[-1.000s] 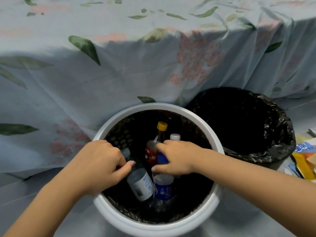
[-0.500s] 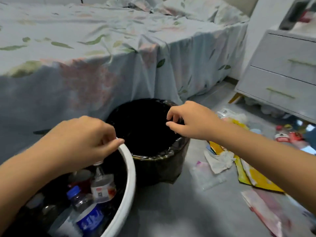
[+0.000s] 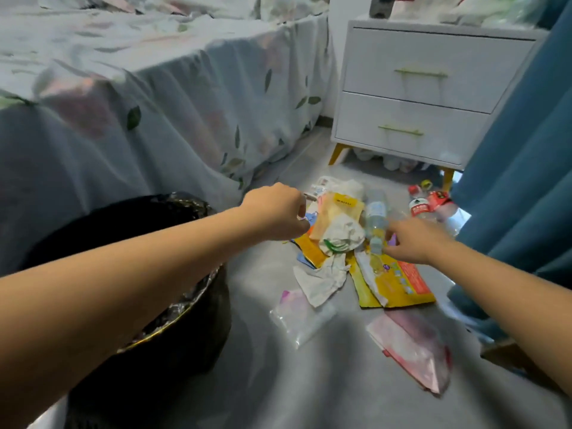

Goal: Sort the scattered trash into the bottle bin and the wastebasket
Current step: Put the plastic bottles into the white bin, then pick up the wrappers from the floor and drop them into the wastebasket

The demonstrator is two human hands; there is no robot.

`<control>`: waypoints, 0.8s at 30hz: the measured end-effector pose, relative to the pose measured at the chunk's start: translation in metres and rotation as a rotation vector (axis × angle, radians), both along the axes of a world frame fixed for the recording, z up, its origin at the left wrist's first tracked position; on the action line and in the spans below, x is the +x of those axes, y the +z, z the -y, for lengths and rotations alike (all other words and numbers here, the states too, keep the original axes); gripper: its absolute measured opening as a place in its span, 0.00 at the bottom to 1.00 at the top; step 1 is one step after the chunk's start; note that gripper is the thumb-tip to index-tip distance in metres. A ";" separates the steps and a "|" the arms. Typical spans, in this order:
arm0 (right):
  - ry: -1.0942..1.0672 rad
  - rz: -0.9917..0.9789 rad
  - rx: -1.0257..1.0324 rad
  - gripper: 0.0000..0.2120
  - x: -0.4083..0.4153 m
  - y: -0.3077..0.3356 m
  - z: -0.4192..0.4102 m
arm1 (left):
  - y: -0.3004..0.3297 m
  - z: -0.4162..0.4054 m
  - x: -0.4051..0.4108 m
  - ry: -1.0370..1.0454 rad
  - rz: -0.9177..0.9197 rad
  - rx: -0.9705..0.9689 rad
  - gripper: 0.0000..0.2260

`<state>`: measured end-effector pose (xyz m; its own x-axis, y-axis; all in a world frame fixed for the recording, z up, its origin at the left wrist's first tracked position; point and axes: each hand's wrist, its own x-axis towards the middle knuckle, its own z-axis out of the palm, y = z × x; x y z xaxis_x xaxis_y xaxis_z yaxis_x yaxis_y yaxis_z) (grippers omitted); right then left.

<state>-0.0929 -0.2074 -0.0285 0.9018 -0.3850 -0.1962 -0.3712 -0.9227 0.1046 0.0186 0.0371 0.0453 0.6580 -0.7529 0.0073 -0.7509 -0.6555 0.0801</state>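
Touching right grip [image 3: 405, 243], clear bottle [image 3: 376, 218]; fingers curled, closure unclear; left grip [image 3: 278, 215] likewise

Both arms extended over floor [image 3: 263, 351]. Left hand [image 3: 278, 216] loosely curled above edge of wrapper pile [image 3: 340, 243]. Right hand [image 3: 408, 243] fingertips at clear bottle [image 3: 376, 216]; grasp unclear. Black-lined wastebasket [image 3: 198, 292] at left, beside bed [image 3: 139, 103].

Bedroom: bed [image 3: 130, 97], nightstand [image 3: 433, 88]
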 end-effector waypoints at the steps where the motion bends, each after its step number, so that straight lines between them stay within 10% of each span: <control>1: -0.028 -0.014 0.022 0.15 -0.003 -0.008 0.009 | -0.010 0.015 0.002 -0.001 -0.007 0.030 0.13; 17: -0.512 0.329 0.410 0.27 0.048 -0.129 0.084 | -0.164 0.104 0.018 0.024 -0.209 0.162 0.21; 24: -0.382 0.191 0.407 0.20 0.070 -0.169 0.085 | -0.172 0.111 0.030 0.045 -0.194 0.136 0.17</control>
